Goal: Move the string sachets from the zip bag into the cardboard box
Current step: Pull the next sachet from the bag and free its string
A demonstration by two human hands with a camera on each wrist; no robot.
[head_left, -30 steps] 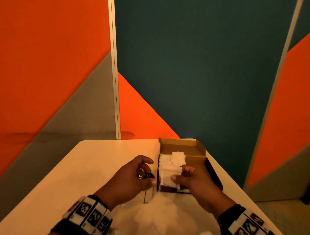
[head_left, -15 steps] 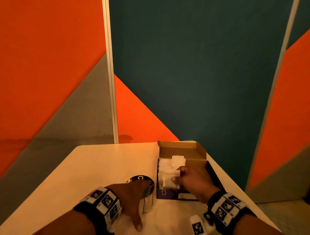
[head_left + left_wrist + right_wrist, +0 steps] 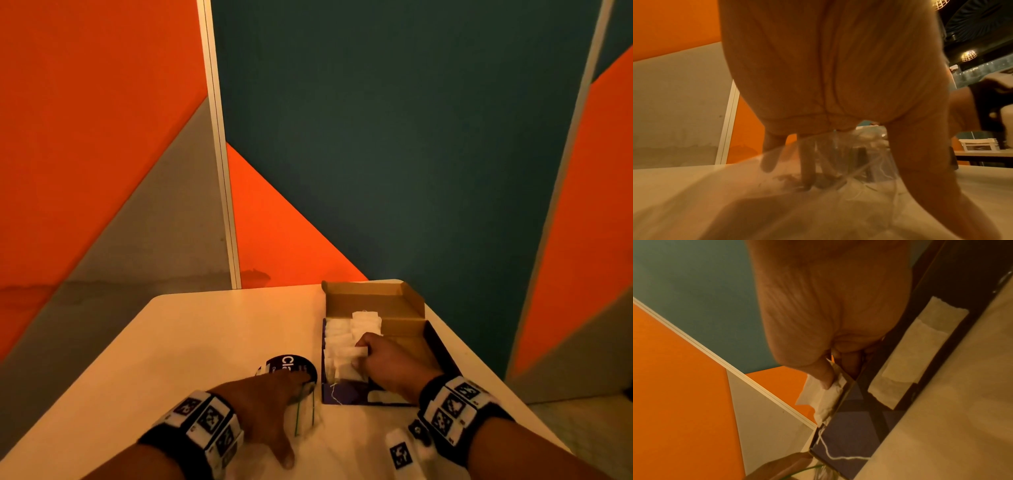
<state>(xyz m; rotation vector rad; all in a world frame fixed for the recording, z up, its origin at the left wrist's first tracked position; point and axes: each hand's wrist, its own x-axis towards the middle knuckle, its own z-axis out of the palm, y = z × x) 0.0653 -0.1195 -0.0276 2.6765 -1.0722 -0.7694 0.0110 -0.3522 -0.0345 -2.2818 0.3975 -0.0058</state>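
Where the cardboard box [image 3: 407, 310] stands open at the far right of the bench [image 3: 205, 335], white string sachets [image 3: 337, 337] lie stacked along its left side, and one loose string [image 3: 838, 456] trails over the dark near wall. The right hand [image 3: 390, 363] is inside the box, thumb and fingers pinching one sachet [image 3: 826, 392] at the near left corner; the wrist view shows the thumb pressed flat on the paper. Just left of the box lies the clear zip bag [image 3: 305, 411], its green zip line visible at the mouth. The left hand [image 3: 263, 404] rests on the bag with fingers spread and straight; the wrist view shows the fingertips [image 3: 767, 164] pressing down through the transparent film, with crumpled contents behind them. A round black label [image 3: 291, 368] with white lettering sits beyond the left hand, touching the bag area. Both wrists carry bands [image 3: 205, 425] printed with black-and-white markers. Orange, grey and teal wall panels [image 3: 376, 137] stand behind the bench.
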